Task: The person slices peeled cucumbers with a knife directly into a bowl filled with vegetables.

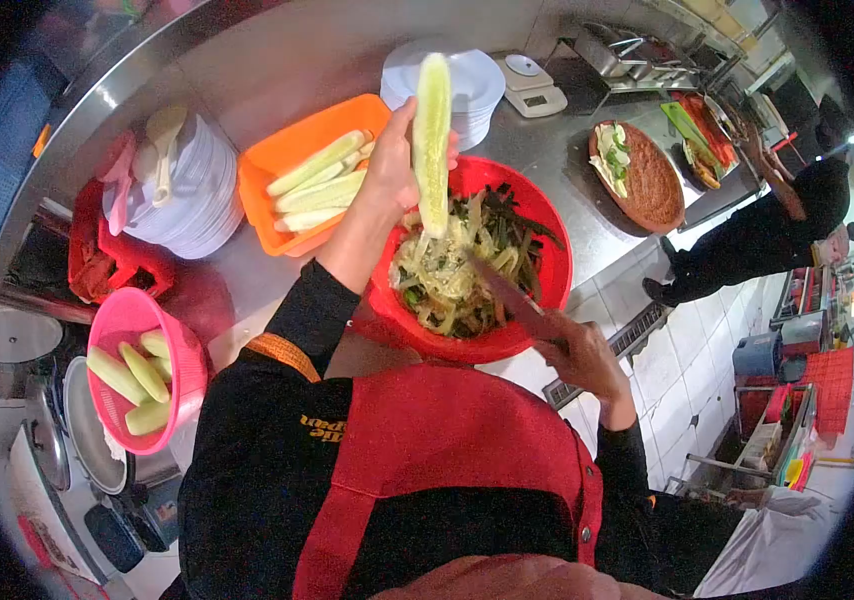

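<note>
My left hand [393,165] is wrapped round a peeled cucumber half [434,130], held upright with its pale cut face showing. Its lower end is over a red basin [559,270] filled with dark green peels [522,220] and wet, pale cucumber scraps [447,265]. In my right hand [584,358] is a knife [512,298], its blade angled up across the basin's rim toward the scraps. The blade and the cucumber are apart. Left of the basin, an orange tray [265,165] contains several cucumber pieces [322,190].
A pink basket [193,385] with peeled cucumbers [132,375] stands at my left. Stacked white plates [197,215] sit behind it; more plates [482,85] and a scale [529,90] are at the back. A brown woven platter [652,190] lies right. Another person [777,225] stands farther right.
</note>
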A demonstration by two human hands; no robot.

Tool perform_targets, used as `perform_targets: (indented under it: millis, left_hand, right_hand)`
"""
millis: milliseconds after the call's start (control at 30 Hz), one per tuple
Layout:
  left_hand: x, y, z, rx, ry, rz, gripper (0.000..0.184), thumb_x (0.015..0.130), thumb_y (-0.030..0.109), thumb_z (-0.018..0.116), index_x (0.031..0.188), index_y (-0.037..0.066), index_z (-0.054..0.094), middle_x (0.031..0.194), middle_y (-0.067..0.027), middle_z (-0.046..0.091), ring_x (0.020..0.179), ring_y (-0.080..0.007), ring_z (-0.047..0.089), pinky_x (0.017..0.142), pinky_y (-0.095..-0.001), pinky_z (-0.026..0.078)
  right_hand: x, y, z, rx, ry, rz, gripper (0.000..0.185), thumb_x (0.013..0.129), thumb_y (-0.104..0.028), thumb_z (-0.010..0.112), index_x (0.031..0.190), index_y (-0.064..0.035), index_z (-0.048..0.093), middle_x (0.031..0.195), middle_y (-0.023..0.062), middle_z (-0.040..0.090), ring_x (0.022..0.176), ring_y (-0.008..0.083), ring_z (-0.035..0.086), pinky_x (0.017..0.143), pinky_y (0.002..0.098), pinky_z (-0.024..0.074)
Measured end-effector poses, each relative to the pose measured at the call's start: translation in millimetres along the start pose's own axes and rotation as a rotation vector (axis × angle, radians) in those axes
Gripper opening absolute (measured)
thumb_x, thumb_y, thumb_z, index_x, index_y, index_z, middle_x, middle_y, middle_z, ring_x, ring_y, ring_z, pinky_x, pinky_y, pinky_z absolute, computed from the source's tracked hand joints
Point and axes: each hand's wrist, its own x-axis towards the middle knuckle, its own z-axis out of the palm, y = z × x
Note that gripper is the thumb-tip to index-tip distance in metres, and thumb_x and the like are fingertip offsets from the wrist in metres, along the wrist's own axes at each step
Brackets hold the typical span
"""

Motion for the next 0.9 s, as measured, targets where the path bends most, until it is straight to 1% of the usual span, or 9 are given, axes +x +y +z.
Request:
perform_targets:
  millis: [100, 133, 167, 233, 267, 533, 600, 733, 900]
  left_hand:
    - [-4.4, -9.5, -0.4, -0.092, -0.052, 0.009, 0.052, 0.091, 0.049, 0.029, 0.110, 0.004, 0.049, 0.072, -0.0064, 0.052, 0.061, -0.0160, 0.050, 0.058, -0.0294, 0.046]
    - [-6.7, -13.6, 2.5, -0.138, -0.079, -0.018, 0.055, 0.090, 0.054, 0.029, 0.108, 0.007, 0.050, 0.071, -0.0043, 0.050, 0.060, -0.0149, 0.048, 0.057, -0.0286, 0.044]
    - [-10.5, -17.9, 8.0, -0.136, -0.086, -0.019, 0.055, 0.090, 0.054, 0.029, 0.108, 0.007, 0.050, 0.071, -0.0043, 0.050, 0.060, -0.0149, 0.048, 0.057, -0.0286, 0.044]
    - [-19.2, -28.5, 20.8, -0.113, 0.004, 0.053, 0.057, 0.088, 0.059, 0.028, 0.101, 0.008, 0.049, 0.069, -0.0034, 0.048, 0.059, -0.0137, 0.046, 0.056, -0.0279, 0.043]
    - [-22.0, -31.2, 26.6, -0.054, 0.033, 0.075, 0.059, 0.086, 0.064, 0.025, 0.097, 0.009, 0.046, 0.068, -0.0030, 0.047, 0.060, -0.0132, 0.046, 0.056, -0.0274, 0.042]
    - [-37.3, -47.0, 47.6, 0.014, 0.044, 0.278, 0.056, 0.089, 0.060, 0.022, 0.090, 0.009, 0.043, 0.064, -0.0042, 0.045, 0.052, -0.0127, 0.042, 0.049, -0.0242, 0.037]
    - [-41.5, -44.8, 52.5, 0.107, 0.078, 0.330, 0.055, 0.089, 0.060, 0.023, 0.089, 0.009, 0.043, 0.064, -0.0036, 0.045, 0.052, -0.0119, 0.042, 0.048, -0.0230, 0.036]
    - [-41.1, -48.8, 49.4, 0.135, 0.071, 0.323, 0.054, 0.089, 0.059, 0.023, 0.090, 0.009, 0.042, 0.064, -0.0033, 0.045, 0.052, -0.0112, 0.042, 0.048, -0.0228, 0.036]
    - [-39.8, -60.6, 48.5, 0.259, 0.133, 0.482, 0.053, 0.090, 0.058, 0.022, 0.090, 0.008, 0.042, 0.061, -0.0024, 0.044, 0.051, -0.0105, 0.041, 0.046, -0.0226, 0.035]
  right_hand:
    - [4.8, -17.1, -4.1, 0.048, 0.210, 0.103, 0.028, 0.083, -0.010, 0.057, 0.107, -0.0023, 0.045, 0.057, 0.0090, 0.057, 0.045, 0.0175, 0.057, 0.045, 0.0319, 0.0447]
    - [8.1, -21.5, 0.3, 0.040, 0.274, 0.055, 0.027, 0.083, -0.009, 0.055, 0.104, -0.0020, 0.041, 0.066, 0.0152, 0.059, 0.052, 0.0261, 0.060, 0.048, 0.0367, 0.0451]
    - [12.7, -25.8, 4.6, 0.038, 0.282, 0.056, 0.027, 0.083, -0.009, 0.055, 0.104, -0.0020, 0.041, 0.066, 0.0152, 0.059, 0.052, 0.0261, 0.060, 0.048, 0.0367, 0.0451]
    - [25.1, -34.6, 13.8, -0.106, 0.328, -0.025, 0.032, 0.083, -0.007, 0.053, 0.111, -0.0016, 0.038, 0.075, 0.0220, 0.058, 0.060, 0.0370, 0.059, 0.051, 0.0431, 0.0440]
    - [32.4, -39.0, 20.3, -0.038, 0.321, 0.069, 0.038, 0.083, -0.005, 0.051, 0.117, -0.0012, 0.035, 0.083, 0.0251, 0.055, 0.068, 0.0434, 0.055, 0.053, 0.0477, 0.0425]
    - [64.7, -58.2, 34.6, -0.128, 0.305, 0.090, 0.053, 0.078, 0.000, 0.049, 0.126, -0.0017, 0.027, 0.093, 0.0290, 0.055, 0.074, 0.0438, 0.056, 0.057, 0.0494, 0.0438]
    - [67.4, -50.4, 42.7, -0.198, 0.376, 0.043, 0.055, 0.076, -0.001, 0.046, 0.128, -0.0050, 0.028, 0.092, 0.0268, 0.057, 0.061, 0.0398, 0.059, 0.052, 0.0469, 0.0469]
    - [68.1, -54.7, 42.3, -0.193, 0.323, 0.043, 0.054, 0.076, 0.000, 0.045, 0.127, -0.0044, 0.029, 0.089, 0.0255, 0.058, 0.061, 0.0390, 0.059, 0.051, 0.0461, 0.0471]
    - [69.6, -59.9, 46.1, -0.259, 0.361, 0.100, 0.049, 0.076, -0.001, 0.044, 0.124, -0.0037, 0.032, 0.085, 0.0239, 0.058, 0.062, 0.0385, 0.059, 0.051, 0.0460, 0.0476]
